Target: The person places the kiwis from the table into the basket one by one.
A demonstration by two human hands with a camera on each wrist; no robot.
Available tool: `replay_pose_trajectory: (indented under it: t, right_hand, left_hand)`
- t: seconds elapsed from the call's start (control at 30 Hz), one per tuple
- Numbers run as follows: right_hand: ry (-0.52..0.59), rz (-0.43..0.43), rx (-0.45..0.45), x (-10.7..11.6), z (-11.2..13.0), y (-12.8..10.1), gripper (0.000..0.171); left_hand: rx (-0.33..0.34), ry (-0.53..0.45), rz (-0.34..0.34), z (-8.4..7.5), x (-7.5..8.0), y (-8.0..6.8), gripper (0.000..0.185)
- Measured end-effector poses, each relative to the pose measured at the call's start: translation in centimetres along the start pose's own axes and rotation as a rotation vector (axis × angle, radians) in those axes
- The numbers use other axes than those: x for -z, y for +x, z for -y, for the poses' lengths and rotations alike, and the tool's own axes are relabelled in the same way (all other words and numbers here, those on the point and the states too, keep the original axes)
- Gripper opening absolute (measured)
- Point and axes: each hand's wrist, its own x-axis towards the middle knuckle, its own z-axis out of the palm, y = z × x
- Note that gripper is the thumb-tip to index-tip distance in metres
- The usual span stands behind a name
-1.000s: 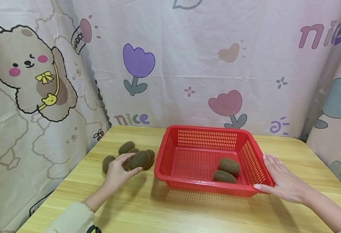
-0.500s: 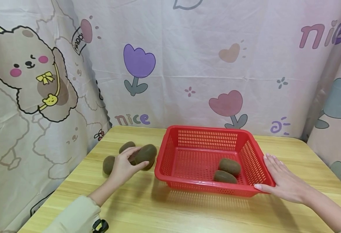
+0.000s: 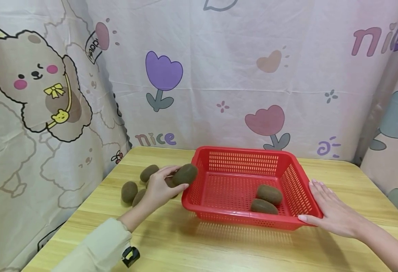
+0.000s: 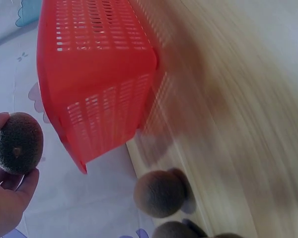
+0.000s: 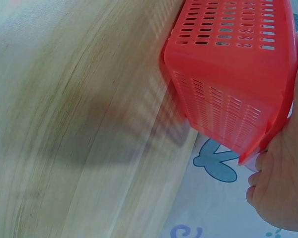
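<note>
Head view: I see my left hand pinching a kiwi at the left rim of the red basket, center frame. Two kiwis lie inside, about four wait on the tabletop.

Left wrist view: the fingers curl around that kiwi.

Right wrist view: my right hand rests against the basket, fingers straight.

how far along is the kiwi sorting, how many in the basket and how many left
Two kiwis already lie in the red basket. A third kiwi is in the left hand, raised beside the basket's left rim. The right hand rests against the basket's right side. At least three loose kiwis remain on the table.
</note>
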Motion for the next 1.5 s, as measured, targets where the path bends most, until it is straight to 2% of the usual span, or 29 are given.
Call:
replay_pose_trajectory:
  t: [0.3, 0.47, 0.6, 0.77, 1.17, 1.33, 1.5]
  right_hand:
    - [-0.006, -0.002, 0.003, 0.0, 0.0, 0.0, 0.098]
    - [-0.013, -0.005, 0.008, 0.0, 0.0, 0.0, 0.098]
    - [-0.009, -0.001, 0.007, 0.0, 0.0, 0.0, 0.098]
    - [0.000, 0.013, -0.005, 0.1, 0.0, 0.0, 0.098]
    - [0.012, 0.021, -0.018, 0.1, 0.1, 0.0, 0.099]
    - [0.010, 0.023, -0.022, 0.1, 0.2, 0.1, 0.099]
    - [0.009, 0.021, -0.021, 0.2, 0.1, 0.1, 0.100]
  left_hand:
    - [0.001, -0.084, 0.081, -1.1, -2.5, 0.9, 0.046]
    - [0.048, -0.031, 0.122, -1.7, -3.6, 1.1, 0.044]
    - [0.046, 0.016, 0.173, -2.0, -4.3, 1.4, 0.044]
    - [0.041, 0.043, 0.297, -2.1, -5.5, 1.9, 0.047]
    - [0.003, 0.165, 0.643, -2.5, -9.0, 3.5, 0.046]
    - [0.016, 0.218, 0.737, -2.2, -9.5, 3.8, 0.044]
    - [0.052, 0.241, 0.783, -1.8, -9.8, 4.0, 0.042]
